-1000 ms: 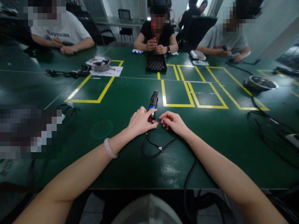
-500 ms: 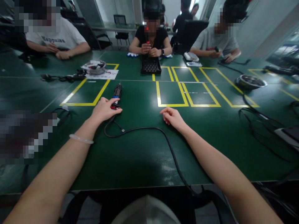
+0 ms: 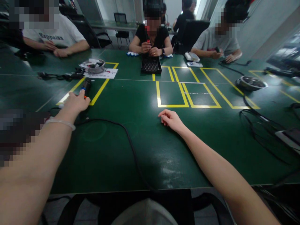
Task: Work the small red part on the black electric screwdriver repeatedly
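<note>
On the left side, my left hand (image 3: 76, 104) is closed around a dark corded electric screwdriver (image 3: 87, 84) with blue and red-orange parts. Its tip points away from me, inside a yellow-taped rectangle (image 3: 99, 92). My palm and fingers hide most of the handle. From the handle, a black cord (image 3: 128, 134) curves across the green table (image 3: 145, 150) to the front edge near me. My right hand (image 3: 171, 119) rests on the table right of centre, fingers loosely curled in with nothing visible in them. It lies just below another taped rectangle.
Beyond the left rectangle, a metal bowl (image 3: 100, 67) stands on white paper (image 3: 112, 73), with dark cables beside it. A black tray (image 3: 151, 71) lies before a co-worker opposite. Another bowl (image 3: 252, 87) and loose cables (image 3: 253, 125) are at right. Co-workers sit left and right.
My left hand has slid the electric screwdriver leftward into the left taped rectangle, dragging its cord along. My right hand has hardly moved.
</note>
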`<action>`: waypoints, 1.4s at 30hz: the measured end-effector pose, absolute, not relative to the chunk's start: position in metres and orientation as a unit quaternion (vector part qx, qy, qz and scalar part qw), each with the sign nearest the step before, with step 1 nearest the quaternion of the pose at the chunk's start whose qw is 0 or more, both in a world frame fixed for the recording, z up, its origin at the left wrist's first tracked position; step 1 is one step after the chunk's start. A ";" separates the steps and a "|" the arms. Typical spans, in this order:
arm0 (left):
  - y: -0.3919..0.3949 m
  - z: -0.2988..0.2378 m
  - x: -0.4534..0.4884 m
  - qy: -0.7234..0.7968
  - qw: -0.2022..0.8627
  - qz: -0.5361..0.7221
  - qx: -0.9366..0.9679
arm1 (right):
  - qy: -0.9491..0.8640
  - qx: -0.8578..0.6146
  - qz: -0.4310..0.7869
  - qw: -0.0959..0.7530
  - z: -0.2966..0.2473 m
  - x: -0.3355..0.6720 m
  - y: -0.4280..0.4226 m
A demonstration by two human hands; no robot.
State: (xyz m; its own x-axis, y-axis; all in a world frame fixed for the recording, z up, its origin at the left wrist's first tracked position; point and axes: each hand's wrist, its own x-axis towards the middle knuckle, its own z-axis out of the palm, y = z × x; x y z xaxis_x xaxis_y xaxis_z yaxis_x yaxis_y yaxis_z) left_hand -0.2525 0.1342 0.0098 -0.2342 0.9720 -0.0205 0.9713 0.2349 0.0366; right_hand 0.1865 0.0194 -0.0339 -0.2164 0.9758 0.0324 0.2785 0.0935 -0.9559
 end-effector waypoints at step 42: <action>-0.007 0.014 -0.016 0.521 -0.055 -0.011 0.852 | -0.715 -0.448 0.392 0.366 -0.026 0.143 -0.008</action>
